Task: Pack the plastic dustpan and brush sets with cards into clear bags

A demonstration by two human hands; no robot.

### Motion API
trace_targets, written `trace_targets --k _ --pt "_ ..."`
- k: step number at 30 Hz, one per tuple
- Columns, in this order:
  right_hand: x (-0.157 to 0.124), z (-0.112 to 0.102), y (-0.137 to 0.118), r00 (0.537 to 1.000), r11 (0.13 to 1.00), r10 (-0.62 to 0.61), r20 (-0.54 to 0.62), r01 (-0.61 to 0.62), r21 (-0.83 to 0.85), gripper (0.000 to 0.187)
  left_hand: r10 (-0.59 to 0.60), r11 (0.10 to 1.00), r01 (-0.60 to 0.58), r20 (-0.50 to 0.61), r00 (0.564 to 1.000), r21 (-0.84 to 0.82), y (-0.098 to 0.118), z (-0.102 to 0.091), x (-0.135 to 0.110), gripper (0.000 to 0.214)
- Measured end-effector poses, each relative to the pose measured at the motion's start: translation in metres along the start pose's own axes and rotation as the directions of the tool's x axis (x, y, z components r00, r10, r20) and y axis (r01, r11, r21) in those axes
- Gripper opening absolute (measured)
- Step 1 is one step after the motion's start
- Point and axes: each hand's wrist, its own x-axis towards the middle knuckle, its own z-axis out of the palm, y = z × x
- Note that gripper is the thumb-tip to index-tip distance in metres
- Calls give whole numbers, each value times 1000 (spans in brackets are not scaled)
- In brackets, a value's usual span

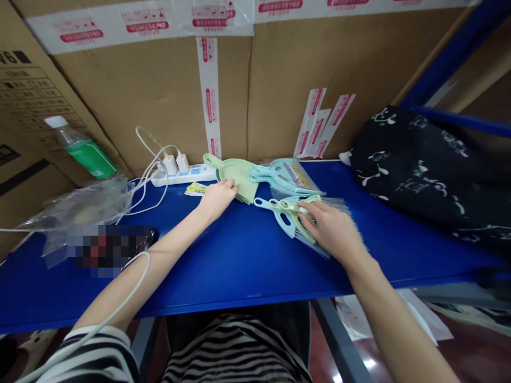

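Green dustpan (pixel 238 171) lies at the rear middle of the blue tabletop (pixel 223 266), its looped handle directed to the rear left, in front of the white power strip (pixel 203 172); layered edges are visible at its near corner. The left hand (pixel 217 199) contacts the near-left edge of this dustpan with fingers bent; whether the fingers are clamped on the edge cannot be determined. The right hand (pixel 335 226) has thumb and fingers closed on a green hand brush (pixel 282 205), which lies across a light-blue hand brush (pixel 284 222). The light-blue brush has its looped handle directed left. Behind the brushes, light-blue dustpans (pixel 285 181) overlap one another, their handles reaching the right edge of the green dustpan. A yellow-green label (pixel 196 188) is located beside the left hand. A black printed fabric item (pixel 419 175) occupies the right side of the tabletop; a taped cardboard box (pixel 159 96) stands behind.
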Motion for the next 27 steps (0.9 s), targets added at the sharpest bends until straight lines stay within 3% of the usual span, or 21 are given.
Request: trace_targets --k 7,14,16,18,21,24,27 --pt "0 3 -5 990 995 -84 -117 77 -67 42 6 999 -4 -55 998 34 -1 -9 -23 27" --pt "-1 4 -9 972 985 -120 -203 91 -146 39 5 997 5 -147 989 71 -7 -23 -90 24" --pt "-1 3 -9 965 984 -120 -234 85 -155 38 28 997 -15 -181 983 75 -1 -26 -113 25" --pt "0 0 -11 953 982 -128 -275 84 -167 38 90 995 -73 -319 944 65 10 -28 -134 24" --pt "1 -7 -20 924 970 -191 -331 126 -208 37 116 991 -132 -440 890 -5 30 -28 -158 28" --pt "2 -16 -39 885 947 -293 -362 214 -241 36 106 980 -163 -405 908 -111 45 -25 -172 30" --pt "-1 -22 -67 892 933 -343 -296 287 -217 37 113 965 -189 -362 925 -184 54 -19 -178 31"
